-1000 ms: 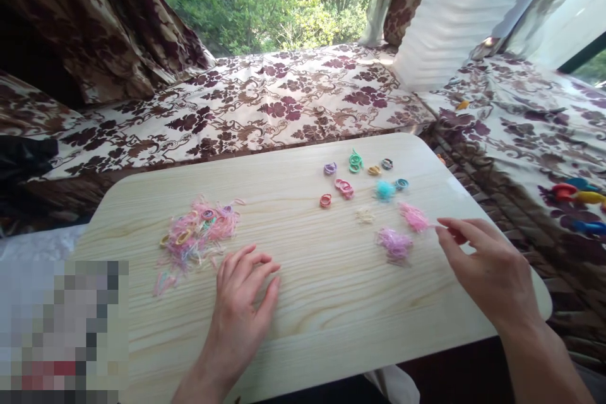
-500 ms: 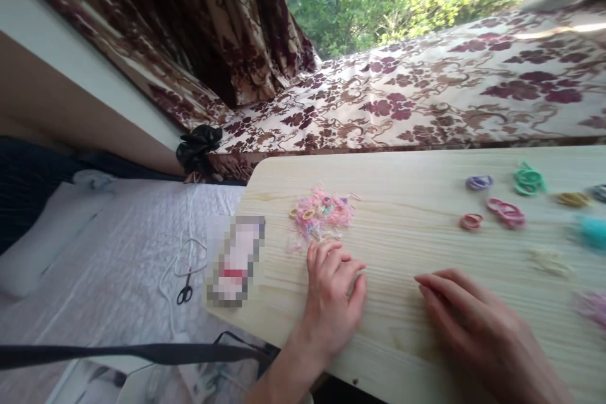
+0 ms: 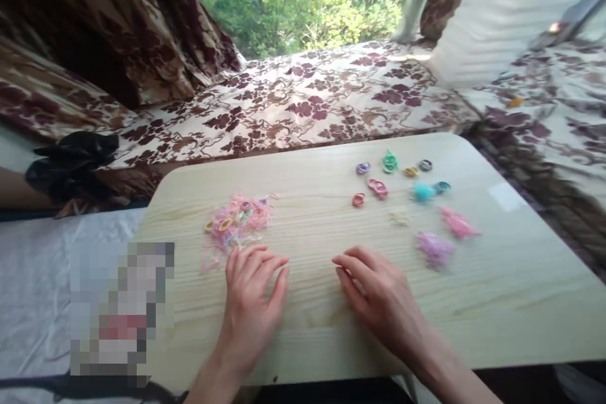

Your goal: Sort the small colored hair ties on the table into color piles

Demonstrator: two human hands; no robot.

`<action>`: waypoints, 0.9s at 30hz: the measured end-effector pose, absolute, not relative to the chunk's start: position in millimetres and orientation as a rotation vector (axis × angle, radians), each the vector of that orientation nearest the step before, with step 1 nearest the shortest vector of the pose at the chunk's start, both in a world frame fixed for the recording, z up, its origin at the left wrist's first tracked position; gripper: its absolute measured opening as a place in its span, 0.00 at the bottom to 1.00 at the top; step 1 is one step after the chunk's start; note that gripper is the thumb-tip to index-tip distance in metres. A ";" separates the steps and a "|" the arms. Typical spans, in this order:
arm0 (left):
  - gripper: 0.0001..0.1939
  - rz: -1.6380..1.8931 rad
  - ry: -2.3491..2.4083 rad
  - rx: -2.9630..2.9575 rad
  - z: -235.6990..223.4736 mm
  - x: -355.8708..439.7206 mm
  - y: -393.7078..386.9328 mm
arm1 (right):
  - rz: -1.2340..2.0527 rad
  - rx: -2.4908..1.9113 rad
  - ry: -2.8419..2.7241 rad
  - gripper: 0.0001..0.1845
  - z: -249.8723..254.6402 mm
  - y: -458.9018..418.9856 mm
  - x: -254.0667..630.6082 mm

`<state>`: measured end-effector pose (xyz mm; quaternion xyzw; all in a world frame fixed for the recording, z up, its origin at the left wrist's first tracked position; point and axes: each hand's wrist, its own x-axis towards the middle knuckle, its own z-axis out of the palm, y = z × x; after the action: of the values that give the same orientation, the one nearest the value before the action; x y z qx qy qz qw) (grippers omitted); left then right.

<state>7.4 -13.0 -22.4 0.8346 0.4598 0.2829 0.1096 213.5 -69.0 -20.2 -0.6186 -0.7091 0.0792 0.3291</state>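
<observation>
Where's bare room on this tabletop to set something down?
Between the mixed elastic-band pile and the red bands; also right of the right hand, nearer than the large purple bundle. Crowded: the back right, around the turquoise bundle, and that mixed pile by the left hand.

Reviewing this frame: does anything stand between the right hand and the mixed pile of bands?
Nothing visible on the direct line: from the right hand to the mixed pile, only tabletop shows. The left hand, at the pile's near edge, could hinder a nearer-side approach.
</observation>
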 end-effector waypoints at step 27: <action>0.06 0.747 1.188 2.603 -24.0 33.6 -19.6 | -0.172 -2.249 -1.572 0.13 -21.3 -123.4 341.7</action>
<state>33.6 -19.6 -24.0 0.8765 0.4000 0.2515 0.0919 341.7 -123.4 -21.3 -0.8024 -0.5608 -0.0614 0.1948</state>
